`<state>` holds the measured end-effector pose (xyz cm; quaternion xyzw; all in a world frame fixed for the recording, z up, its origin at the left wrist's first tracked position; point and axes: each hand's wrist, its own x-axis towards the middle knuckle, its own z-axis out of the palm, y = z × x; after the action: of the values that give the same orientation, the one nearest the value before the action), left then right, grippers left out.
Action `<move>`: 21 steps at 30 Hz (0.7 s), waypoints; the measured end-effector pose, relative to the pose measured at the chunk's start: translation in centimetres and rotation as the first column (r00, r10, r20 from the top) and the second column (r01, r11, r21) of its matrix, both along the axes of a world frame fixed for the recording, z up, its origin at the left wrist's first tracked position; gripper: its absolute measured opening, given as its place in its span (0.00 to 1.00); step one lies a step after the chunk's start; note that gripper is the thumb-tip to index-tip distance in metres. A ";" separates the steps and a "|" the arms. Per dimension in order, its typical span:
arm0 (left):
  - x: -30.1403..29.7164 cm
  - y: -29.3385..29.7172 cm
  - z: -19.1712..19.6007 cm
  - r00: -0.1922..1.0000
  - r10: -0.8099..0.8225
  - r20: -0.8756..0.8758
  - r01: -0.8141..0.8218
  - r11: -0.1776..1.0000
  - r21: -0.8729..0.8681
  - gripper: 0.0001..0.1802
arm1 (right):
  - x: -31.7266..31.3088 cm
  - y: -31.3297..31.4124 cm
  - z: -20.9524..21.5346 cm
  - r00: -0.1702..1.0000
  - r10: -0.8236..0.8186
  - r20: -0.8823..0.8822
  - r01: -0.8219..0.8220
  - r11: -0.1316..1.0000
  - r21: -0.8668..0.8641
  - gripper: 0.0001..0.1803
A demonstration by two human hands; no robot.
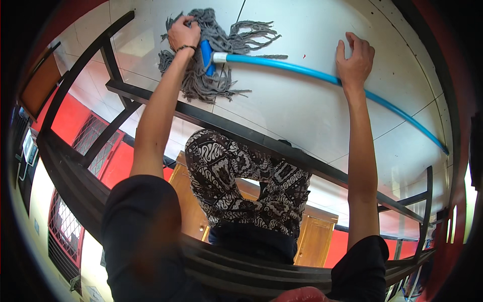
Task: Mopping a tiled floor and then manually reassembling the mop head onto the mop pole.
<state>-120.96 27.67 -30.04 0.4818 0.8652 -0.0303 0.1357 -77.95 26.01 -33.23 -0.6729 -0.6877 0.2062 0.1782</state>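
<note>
A mop lies flat on the white tiled floor (302, 110). Its grey string head (221, 35) is spread out at the top, joined by a blue socket (206, 56) to a long blue handle (402, 113) that runs off to the right. My left hand (183, 31) is clenched in the grey strands at the left side of the head. My right hand (356, 56) lies over the handle about halfway along, heel of the palm on the pole, fingers stretched out onto the tile beyond it.
A black metal frame (236, 130) with long bars crosses the view between my arms and body. My patterned black-and-white trousers (241, 176) fill the middle. Red walls (68, 128), wooden doors (314, 241) and a barred window (63, 221) curve round the lower rim.
</note>
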 end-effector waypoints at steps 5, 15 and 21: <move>-1.8 2.6 0.7 0.946 -0.308 0.099 0.320 0.935 -0.151 0.14 | -1.9 -1.2 0.5 0.995 0.050 0.087 -0.055 0.997 0.058 0.14; 7.0 -9.3 3.9 0.626 -0.623 0.469 0.779 0.473 -0.411 0.08 | -3.0 -12.1 3.2 0.850 0.474 -0.232 -0.521 0.821 -0.232 0.08; 2.9 -5.9 1.8 0.833 -0.192 0.519 0.435 0.807 -0.400 0.12 | -2.1 -13.2 2.7 0.825 0.489 -0.284 -0.549 0.812 -0.196 0.04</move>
<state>-118.08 21.79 -28.26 0.5628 0.6755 -0.1634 0.4476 -80.02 12.77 -30.55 -0.4487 -0.7874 0.4116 0.0967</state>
